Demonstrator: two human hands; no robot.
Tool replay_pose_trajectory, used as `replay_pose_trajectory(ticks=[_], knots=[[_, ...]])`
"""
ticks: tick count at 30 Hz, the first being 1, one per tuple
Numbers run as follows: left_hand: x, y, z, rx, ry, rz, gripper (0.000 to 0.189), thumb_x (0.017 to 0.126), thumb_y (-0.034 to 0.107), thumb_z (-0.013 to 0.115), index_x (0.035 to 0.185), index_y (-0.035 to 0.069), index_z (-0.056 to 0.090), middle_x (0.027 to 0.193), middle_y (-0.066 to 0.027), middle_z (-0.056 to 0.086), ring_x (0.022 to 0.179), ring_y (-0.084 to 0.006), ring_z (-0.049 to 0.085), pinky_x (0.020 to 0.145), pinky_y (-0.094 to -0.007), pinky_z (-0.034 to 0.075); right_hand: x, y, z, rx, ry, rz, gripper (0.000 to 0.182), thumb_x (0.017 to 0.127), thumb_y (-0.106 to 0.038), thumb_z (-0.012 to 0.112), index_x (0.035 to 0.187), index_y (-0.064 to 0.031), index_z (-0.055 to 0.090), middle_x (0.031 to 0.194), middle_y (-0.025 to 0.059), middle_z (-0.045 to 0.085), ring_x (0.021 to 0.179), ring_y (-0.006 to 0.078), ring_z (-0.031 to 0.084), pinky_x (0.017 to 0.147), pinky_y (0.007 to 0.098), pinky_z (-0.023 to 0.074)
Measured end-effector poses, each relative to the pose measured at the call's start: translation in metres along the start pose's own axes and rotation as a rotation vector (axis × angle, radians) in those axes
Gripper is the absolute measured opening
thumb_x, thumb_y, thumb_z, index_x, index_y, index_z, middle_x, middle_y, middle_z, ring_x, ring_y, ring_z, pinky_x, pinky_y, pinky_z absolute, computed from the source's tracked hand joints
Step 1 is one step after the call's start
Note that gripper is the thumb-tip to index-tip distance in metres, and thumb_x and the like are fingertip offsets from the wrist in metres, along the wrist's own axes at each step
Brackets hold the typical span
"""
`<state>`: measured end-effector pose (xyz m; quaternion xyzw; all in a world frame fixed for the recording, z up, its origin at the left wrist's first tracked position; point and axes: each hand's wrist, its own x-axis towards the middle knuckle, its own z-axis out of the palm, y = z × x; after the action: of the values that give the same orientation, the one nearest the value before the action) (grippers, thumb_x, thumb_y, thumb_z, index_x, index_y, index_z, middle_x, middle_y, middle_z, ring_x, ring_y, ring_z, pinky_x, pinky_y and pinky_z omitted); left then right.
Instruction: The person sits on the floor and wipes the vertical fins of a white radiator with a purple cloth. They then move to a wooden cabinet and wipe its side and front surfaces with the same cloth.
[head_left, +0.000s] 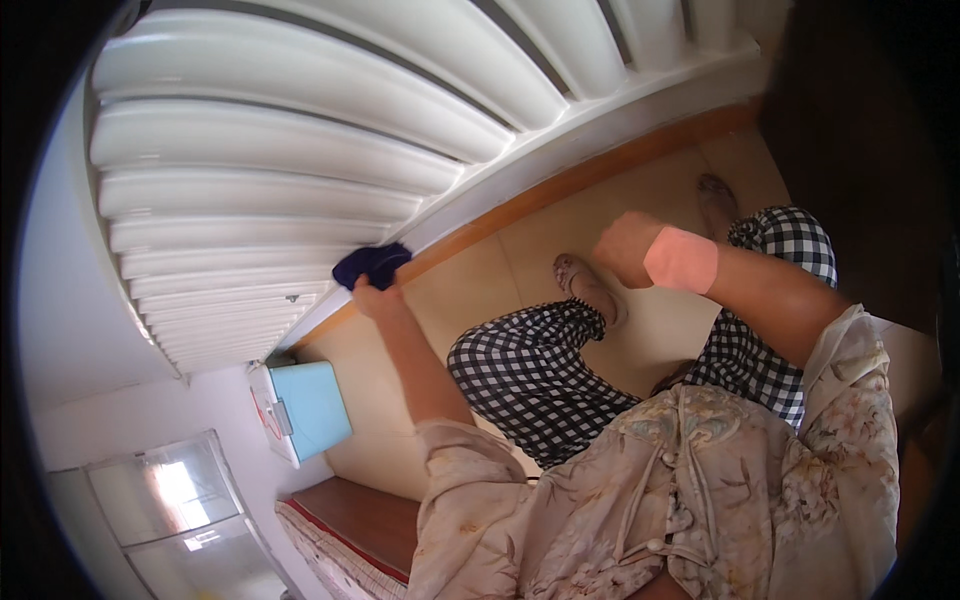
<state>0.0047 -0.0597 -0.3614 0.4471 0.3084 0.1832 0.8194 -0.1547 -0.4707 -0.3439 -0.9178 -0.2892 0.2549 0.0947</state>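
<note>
My left hand (377, 298) grips a dark blue cloth (372, 265) and presses it against the lower edge of a white slatted radiator (300, 142). The cloth covers most of the fingertips. To the right, my right hand (628, 246) hangs above the tiled floor, close to one of my shoes (585, 285). Its fingers are curled and turned away, so whether they are closed on anything is hidden. A pink patch covers the wrist of that arm.
A light blue box with a white lid (313, 409) stands on the floor beyond the radiator. An orange-brown baseboard (465, 236) runs under it. A reddish-brown wooden piece (367, 517) is at the lower left, and a dark upright surface (855, 165) at the right.
</note>
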Motion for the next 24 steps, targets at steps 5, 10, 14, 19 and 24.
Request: replay_pose_trajectory(ticks=[5,10,14,19,24], knots=[[0.038,0.010,0.025,0.164,0.185,0.112,0.034,0.088,0.011,0.042,0.119,0.006,0.052,0.112,-0.0167,0.056,0.094,-0.0345,0.059,0.072,-0.0508,0.053,0.005,-0.002,0.012,-0.015,0.002,-0.034,0.017,0.074,-0.012,0.059,0.084,-0.0044,0.071,0.086,0.0146,0.069,0.083,0.0296,0.067,0.068,0.0385,0.0534],[-0.084,-0.075,0.078,0.139,-0.047,0.372,0.056,0.086,0.003,0.043,0.139,0.013,0.027,0.123,-0.0153,0.049,0.093,-0.0307,0.057,0.072,-0.0437,0.053,0.024,-0.010,0.007,-0.063,-0.244,0.078,0.047,0.063,-0.029,0.079,0.106,-0.0150,0.069,0.107,0.0031,0.068,0.098,0.0243,0.065,0.077,0.0382,0.0537],[-0.146,-0.112,0.101,0.167,-0.063,0.265,0.067,0.081,-0.008,0.046,0.144,0.007,0.026,0.133,-0.0132,0.044,0.110,-0.0270,0.052,0.093,-0.0408,0.045,0.024,-0.011,0.007,-0.020,-0.261,-0.025,0.056,0.054,-0.037,0.085,0.105,-0.0172,0.069,0.104,0.0000,0.068,0.094,0.0237,0.065,0.075,0.0404,0.0543],[-0.103,-0.084,0.043,0.043,-0.386,0.107,0.044,0.083,-0.002,0.043,0.126,0.002,0.049,0.115,-0.0161,0.058,0.101,-0.0315,0.060,0.087,-0.0481,0.052,0.028,-0.014,0.009,-0.097,-0.252,0.016,0.058,0.053,-0.039,0.085,0.105,-0.0210,0.069,0.101,-0.0021,0.068,0.092,0.0219,0.065,0.073,0.0404,0.0546],[0.011,-0.007,0.003,0.040,0.015,0.287,0.036,0.085,0.002,0.042,0.120,0.002,0.051,0.111,-0.0173,0.058,0.095,-0.0318,0.061,0.079,-0.0473,0.056,0.025,-0.017,0.009,-0.135,-0.282,0.033,0.056,0.056,-0.042,0.085,0.105,-0.0209,0.069,0.102,-0.0017,0.067,0.094,0.0226,0.064,0.075,0.0412,0.0542]])
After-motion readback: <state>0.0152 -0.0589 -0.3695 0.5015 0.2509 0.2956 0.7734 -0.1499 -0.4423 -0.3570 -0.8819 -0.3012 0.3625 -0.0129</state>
